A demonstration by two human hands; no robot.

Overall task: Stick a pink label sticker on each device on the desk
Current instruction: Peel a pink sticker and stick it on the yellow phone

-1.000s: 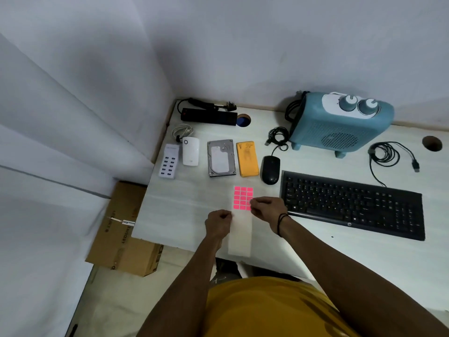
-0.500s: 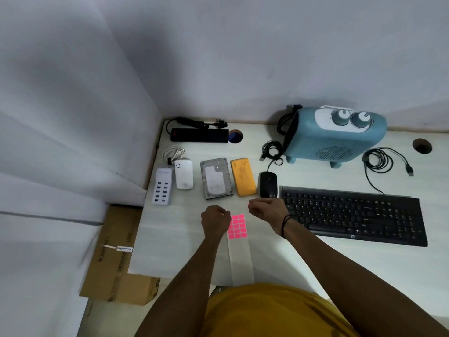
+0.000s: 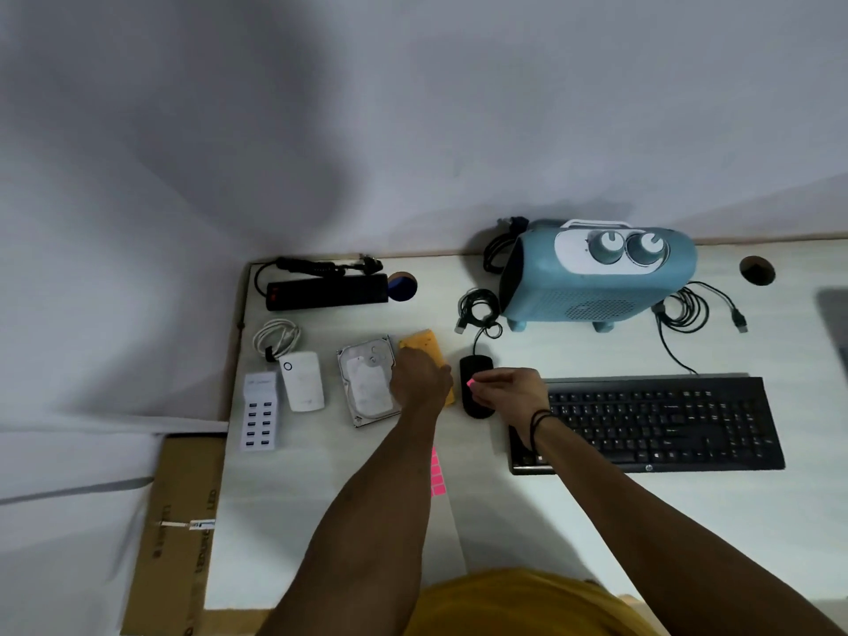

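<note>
Head view looks down on a white desk point(image 3: 321, 521). At its middle the right hand point(image 3: 509, 390) pinches one pink sticker point(image 3: 471, 383) at its fingertips, just above the black mouse point(image 3: 475, 391). The left hand point(image 3: 420, 381) lies curled over the near part of the yellow device point(image 3: 422, 344), beside the hard drive point(image 3: 367, 383); whether it grips the device I cannot tell. The sticker sheet point(image 3: 438, 475) lies on the desk nearer the person, mostly hidden by the left forearm, with a strip of pink labels showing. Left of the drive sit a white adapter point(image 3: 303, 381) and a white USB hub point(image 3: 259, 410), with a coiled white cable point(image 3: 275, 338) just beyond. A black power strip point(image 3: 328, 291) lies at the far left. At right are a black keyboard point(image 3: 656, 422) and, farther back, a blue heater point(image 3: 596, 277).
</note>
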